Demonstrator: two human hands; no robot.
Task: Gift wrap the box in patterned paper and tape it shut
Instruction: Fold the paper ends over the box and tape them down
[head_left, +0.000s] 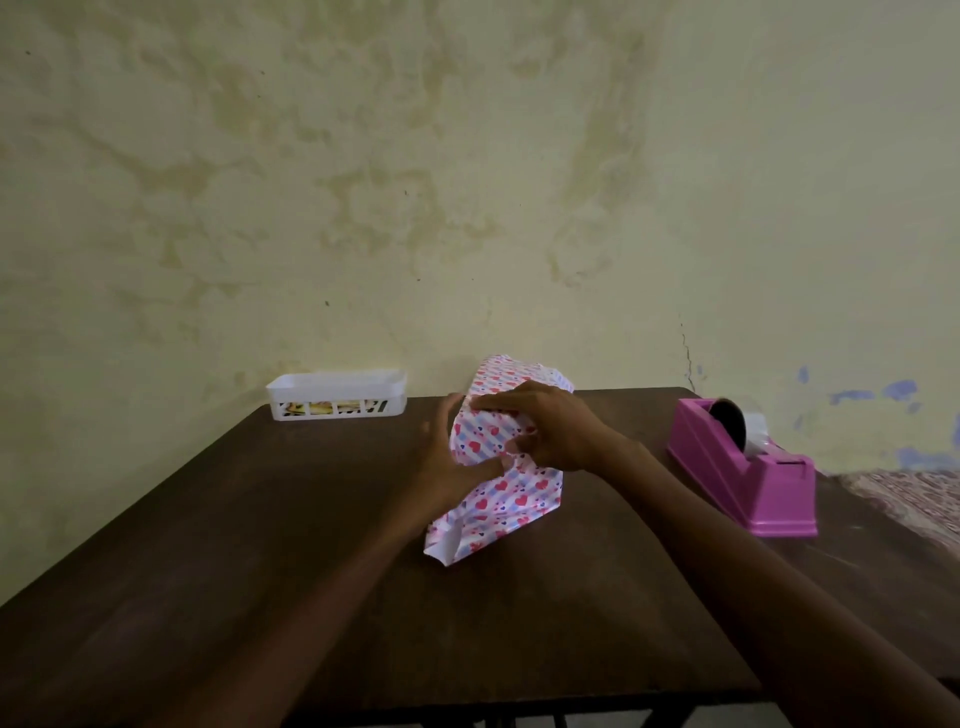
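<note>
Head view: open left hand (457, 462) and right hand (553, 431) press flat on the papered box (493, 395), near end unfolded, tape dispenser (748, 470) at 3 o'clock seemingly unused.

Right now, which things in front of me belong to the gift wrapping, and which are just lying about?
Belongs to the job: box in heart-patterned paper, left hand and right hand pressing on it, pink tape dispenser.
Just lying about: white basket at the back, patterned cloth at the right edge.
</note>
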